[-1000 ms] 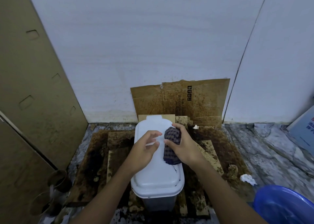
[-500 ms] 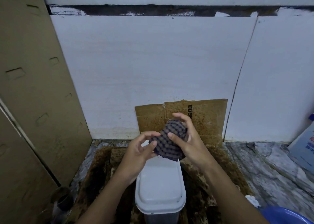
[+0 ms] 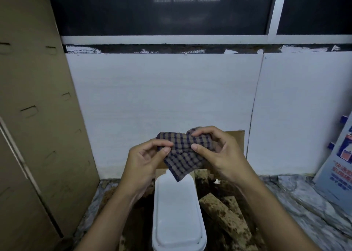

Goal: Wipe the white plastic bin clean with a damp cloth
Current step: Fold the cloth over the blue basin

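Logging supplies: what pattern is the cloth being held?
The cloth is brown with dark navy checks; head view.

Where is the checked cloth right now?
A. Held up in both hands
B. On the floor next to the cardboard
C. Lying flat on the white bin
A: the left hand and the right hand each pinch the cloth, holding it in the air above the bin; only its bottom corner hangs in front of the lid.
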`<move>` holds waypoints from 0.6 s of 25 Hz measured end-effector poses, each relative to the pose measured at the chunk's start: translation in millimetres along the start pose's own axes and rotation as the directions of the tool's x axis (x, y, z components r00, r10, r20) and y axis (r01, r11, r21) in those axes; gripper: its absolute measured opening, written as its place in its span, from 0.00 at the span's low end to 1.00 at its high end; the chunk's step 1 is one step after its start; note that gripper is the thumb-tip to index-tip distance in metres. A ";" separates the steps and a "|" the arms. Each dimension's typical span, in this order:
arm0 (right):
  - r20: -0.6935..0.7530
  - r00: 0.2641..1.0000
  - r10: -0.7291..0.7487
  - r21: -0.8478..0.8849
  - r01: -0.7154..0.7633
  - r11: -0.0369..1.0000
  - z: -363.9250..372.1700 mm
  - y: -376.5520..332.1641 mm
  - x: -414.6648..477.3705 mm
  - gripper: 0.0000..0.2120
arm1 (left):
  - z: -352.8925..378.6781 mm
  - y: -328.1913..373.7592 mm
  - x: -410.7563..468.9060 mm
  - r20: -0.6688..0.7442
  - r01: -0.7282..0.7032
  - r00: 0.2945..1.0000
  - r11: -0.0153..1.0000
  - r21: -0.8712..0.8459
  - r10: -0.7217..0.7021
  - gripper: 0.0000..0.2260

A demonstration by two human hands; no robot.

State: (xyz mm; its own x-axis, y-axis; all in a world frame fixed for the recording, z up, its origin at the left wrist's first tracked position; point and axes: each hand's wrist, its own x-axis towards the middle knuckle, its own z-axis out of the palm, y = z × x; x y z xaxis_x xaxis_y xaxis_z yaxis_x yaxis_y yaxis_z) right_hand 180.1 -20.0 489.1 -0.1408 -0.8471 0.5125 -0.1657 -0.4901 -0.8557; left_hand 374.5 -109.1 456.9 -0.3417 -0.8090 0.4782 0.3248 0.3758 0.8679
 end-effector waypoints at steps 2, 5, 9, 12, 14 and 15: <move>-0.028 0.998 -0.051 -0.021 0.051 0.999 2.9 -12.3 -1.4 0.06 | 5.9 12.6 4.2 -0.001 -0.030 1.000 0.999 0.023 0.030 0.07; -0.064 0.993 -0.102 -0.026 0.101 0.995 1.7 -25.4 -3.7 0.05 | 16.9 31.1 6.7 0.067 -0.027 0.997 0.999 -0.020 0.028 0.10; -0.074 0.994 -0.081 -0.058 0.077 0.995 -14.6 -40.0 -9.4 0.08 | 30.2 43.6 3.5 0.200 -0.055 0.977 0.996 -0.066 0.067 0.17; -0.044 0.998 -0.039 -0.194 0.030 0.981 -42.4 -50.6 -22.5 0.17 | 49.2 35.1 6.1 0.269 -0.104 0.957 0.993 -0.049 0.113 0.23; -0.050 0.999 -0.020 -0.284 0.005 0.959 -65.3 -54.8 -36.3 0.20 | 69.4 23.8 7.9 0.323 -0.092 0.940 0.994 -0.061 0.106 0.24; -0.070 0.997 -0.013 -0.309 -0.009 0.951 -75.8 -55.3 -43.7 0.20 | 80.4 18.7 8.2 0.352 -0.084 0.931 0.995 -0.061 0.100 0.24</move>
State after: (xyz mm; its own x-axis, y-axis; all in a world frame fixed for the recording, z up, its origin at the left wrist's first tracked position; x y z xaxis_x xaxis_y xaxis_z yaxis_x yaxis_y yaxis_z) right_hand 121.4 59.7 519.5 -0.2061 -0.8243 0.5272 -0.4583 -0.3947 -0.7963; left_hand 306.9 -72.4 487.8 -0.5962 -0.5561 0.5791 0.4056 0.4139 0.8150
